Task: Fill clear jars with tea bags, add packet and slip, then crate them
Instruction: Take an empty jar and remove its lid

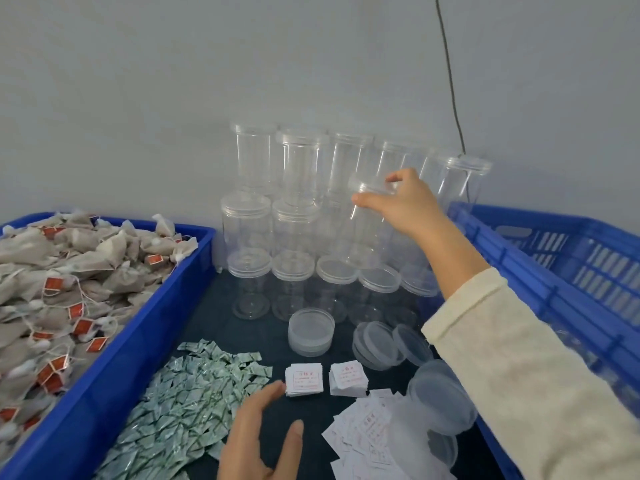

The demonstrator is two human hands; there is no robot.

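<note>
My right hand (407,202) grips the lid end of a clear jar (363,223) in the stack of lidded clear jars (277,209) against the wall; the jar is tilted. My left hand (256,441) hovers low over the dark table with fingers spread and relaxed, holding nothing, just below the green-and-white packets (187,403). Two neat stacks of white slips with red print (304,379) lie beside it, and more slips (367,438) are scattered to the right. Tea bags with red tags (62,292) fill the blue bin (145,341) on the left.
A blue slatted crate (554,271) stands at the right, under my right sleeve. Loose clear lids (311,330) and several more lids (440,396) lie on the table in front of the jars. A black cord (450,81) hangs down the grey wall.
</note>
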